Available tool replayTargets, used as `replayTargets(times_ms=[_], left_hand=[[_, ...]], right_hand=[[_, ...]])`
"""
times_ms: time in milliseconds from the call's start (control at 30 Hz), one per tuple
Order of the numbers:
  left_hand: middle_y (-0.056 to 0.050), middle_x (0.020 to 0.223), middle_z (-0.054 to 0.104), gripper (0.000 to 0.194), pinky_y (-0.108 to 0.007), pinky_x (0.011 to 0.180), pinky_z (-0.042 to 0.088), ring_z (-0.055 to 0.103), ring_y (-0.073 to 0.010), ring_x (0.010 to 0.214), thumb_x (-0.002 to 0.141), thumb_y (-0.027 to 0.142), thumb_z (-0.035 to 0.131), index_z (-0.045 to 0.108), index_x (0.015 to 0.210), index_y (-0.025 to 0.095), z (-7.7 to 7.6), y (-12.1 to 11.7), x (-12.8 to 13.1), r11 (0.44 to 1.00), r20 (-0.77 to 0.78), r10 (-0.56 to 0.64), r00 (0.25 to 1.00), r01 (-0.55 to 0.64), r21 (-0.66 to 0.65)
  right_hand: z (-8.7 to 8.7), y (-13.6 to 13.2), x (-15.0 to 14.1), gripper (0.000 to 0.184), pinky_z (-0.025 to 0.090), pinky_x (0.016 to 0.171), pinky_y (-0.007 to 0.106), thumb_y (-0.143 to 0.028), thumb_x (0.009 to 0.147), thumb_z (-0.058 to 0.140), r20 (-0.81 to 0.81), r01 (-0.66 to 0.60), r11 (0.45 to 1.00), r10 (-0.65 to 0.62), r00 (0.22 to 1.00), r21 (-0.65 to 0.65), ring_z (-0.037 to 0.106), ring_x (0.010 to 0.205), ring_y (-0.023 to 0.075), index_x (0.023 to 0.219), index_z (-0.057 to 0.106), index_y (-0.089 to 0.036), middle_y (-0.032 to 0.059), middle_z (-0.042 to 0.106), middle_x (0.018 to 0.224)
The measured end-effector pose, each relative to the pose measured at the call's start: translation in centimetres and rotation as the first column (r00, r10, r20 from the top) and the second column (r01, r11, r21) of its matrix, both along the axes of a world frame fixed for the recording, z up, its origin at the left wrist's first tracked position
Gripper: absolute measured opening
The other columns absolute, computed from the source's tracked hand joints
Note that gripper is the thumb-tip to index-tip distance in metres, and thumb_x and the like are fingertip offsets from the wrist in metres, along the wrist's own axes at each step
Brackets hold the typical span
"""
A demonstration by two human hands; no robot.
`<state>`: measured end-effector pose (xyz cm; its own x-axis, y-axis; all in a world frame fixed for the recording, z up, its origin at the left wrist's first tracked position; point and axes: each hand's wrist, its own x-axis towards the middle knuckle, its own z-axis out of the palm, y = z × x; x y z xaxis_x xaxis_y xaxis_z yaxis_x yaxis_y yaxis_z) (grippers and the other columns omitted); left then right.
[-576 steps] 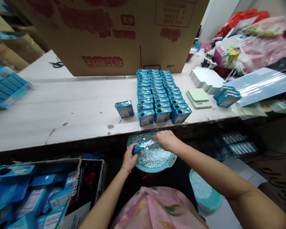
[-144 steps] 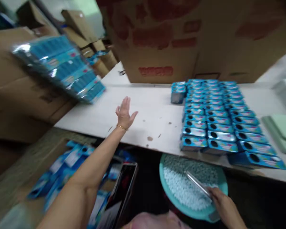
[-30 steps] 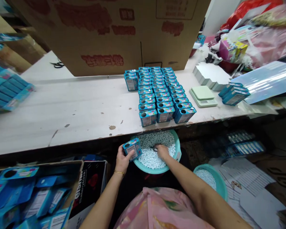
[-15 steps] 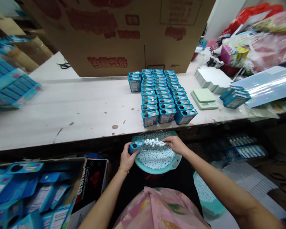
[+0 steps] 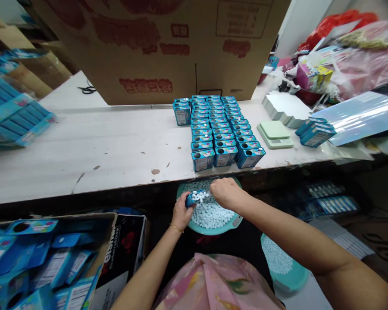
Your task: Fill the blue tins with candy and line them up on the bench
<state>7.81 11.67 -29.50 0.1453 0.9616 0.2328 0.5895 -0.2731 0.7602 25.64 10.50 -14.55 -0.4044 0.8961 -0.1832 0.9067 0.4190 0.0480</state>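
Note:
My left hand [image 5: 182, 212] is shut on a small blue tin [image 5: 190, 199], held low over the basin, with a little heap of white mints [image 5: 198, 196] on its top. A teal plastic basin [image 5: 210, 230] full of pale blue-white mints [image 5: 210, 216] sits below the table edge. My right hand [image 5: 226, 193] hangs just above the basin, fingers curled down, next to the tin. Whatever those fingers may hold is hidden from this view.
Rows of blue tins [image 5: 213, 133] stand on the white table [image 5: 84, 146] under a large cardboard box [image 5: 148, 51]. A green scale [image 5: 275, 134] is to their right. A second teal basin [image 5: 278, 262] sits low right, and an open carton of blue packaging [image 5: 35, 258] low left.
My left hand has lowered the tin and turned it towards the basin, with a smaller heap of mints on it. My right hand has moved left, closer to the tin.

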Motion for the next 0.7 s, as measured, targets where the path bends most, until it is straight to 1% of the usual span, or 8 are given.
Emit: replayTargets(times_ms=[167,267,333,433,500,567,633,700], left_hand=[[-0.003,0.092,0.054,0.036,-0.032,0.078,0.041,0.053,-0.0179,0.086,0.064,0.023,0.053,0.045,0.1,0.02,-0.1,0.2,-0.2,1.0,0.041,-0.003,0.999,0.004,-0.026],[-0.002,0.091,0.054,0.037,-0.03,0.078,0.041,0.052,-0.0163,0.084,0.065,0.024,0.055,0.044,0.099,0.02,-0.2,0.4,-0.5,0.999,0.089,0.01,0.996,-0.007,-0.032],[-0.001,0.089,0.053,0.037,-0.029,0.078,0.042,0.052,-0.0151,0.082,0.065,0.027,0.056,0.044,0.099,0.02,-0.2,0.3,-1.0,0.998,0.144,0.045,0.989,-0.04,-0.04],[-0.001,0.089,0.052,0.04,-0.03,0.079,0.042,0.052,-0.0148,0.082,0.064,0.031,0.059,0.043,0.099,0.02,-0.2,0.1,-2.1,0.992,0.214,0.113,0.97,-0.1,-0.071],[-0.002,0.09,0.052,0.045,-0.032,0.08,0.042,0.053,-0.0156,0.083,0.061,0.033,0.061,0.043,0.1,0.019,-0.4,0.1,-2.8,0.983,0.256,0.17,0.952,-0.147,-0.109],[-0.003,0.09,0.053,0.048,-0.034,0.079,0.043,0.053,-0.0162,0.082,0.06,0.035,0.062,0.042,0.101,0.019,-0.7,0.2,-3.2,0.971,0.304,0.224,0.926,-0.183,-0.157],[-0.003,0.09,0.054,0.05,-0.035,0.079,0.044,0.054,-0.0164,0.081,0.06,0.035,0.063,0.041,0.101,0.018,-0.8,0.3,-3.3,0.961,0.339,0.25,0.907,-0.189,-0.201],[-0.004,0.09,0.054,0.051,-0.035,0.078,0.044,0.055,-0.0164,0.081,0.06,0.035,0.063,0.04,0.102,0.018,-0.8,0.4,-3.3,0.956,0.357,0.259,0.898,-0.184,-0.23]], right_hand=[[-0.3,-0.4,1.6,0.025,0.04,0.063,0.026,-0.011,0.074,0.037,-0.044,0.018,1.0,-0.018,0.999,-0.004,0.058,0.079,0.0186,0.085,0.06,-0.018,0.0086,0.061,0.085],[-2.1,-0.6,4.4,0.031,0.039,0.063,0.023,-0.009,0.072,0.038,-0.088,0.084,0.996,-0.085,0.993,-0.009,0.057,0.081,0.016,0.091,0.058,-0.023,0.0039,0.061,0.09],[-4.2,-0.5,6.4,0.033,0.038,0.064,0.022,-0.009,0.074,0.036,-0.109,0.166,0.986,-0.166,0.98,-0.016,0.055,0.084,0.015,0.095,0.057,-0.024,0.003,0.06,0.092],[-8.9,0.0,7.5,0.031,0.037,0.067,0.022,-0.008,0.076,0.035,-0.133,0.292,0.952,-0.303,0.944,-0.093,0.055,0.086,0.0156,0.092,0.06,-0.018,0.0068,0.061,0.091],[-12.3,0.5,6.5,0.029,0.038,0.069,0.022,-0.008,0.076,0.036,-0.149,0.334,0.929,-0.357,0.922,-0.163,0.056,0.085,0.0164,0.088,0.061,-0.015,0.0096,0.062,0.089],[-15.4,1.1,4.2,0.031,0.039,0.071,0.023,-0.009,0.076,0.036,-0.18,0.349,0.915,-0.385,0.905,-0.202,0.057,0.086,0.0162,0.092,0.062,-0.016,0.0095,0.063,0.09],[-17.7,1.6,1.6,0.034,0.039,0.075,0.023,-0.01,0.077,0.036,-0.226,0.365,0.904,-0.412,0.883,-0.223,0.056,0.09,0.0153,0.1,0.059,-0.019,0.0083,0.063,0.096],[-19.1,2.1,-0.1,0.035,0.039,0.077,0.023,-0.013,0.079,0.036,-0.284,0.373,0.895,-0.434,0.855,-0.244,0.055,0.095,0.0143,0.106,0.057,-0.022,0.0069,0.062,0.101]])
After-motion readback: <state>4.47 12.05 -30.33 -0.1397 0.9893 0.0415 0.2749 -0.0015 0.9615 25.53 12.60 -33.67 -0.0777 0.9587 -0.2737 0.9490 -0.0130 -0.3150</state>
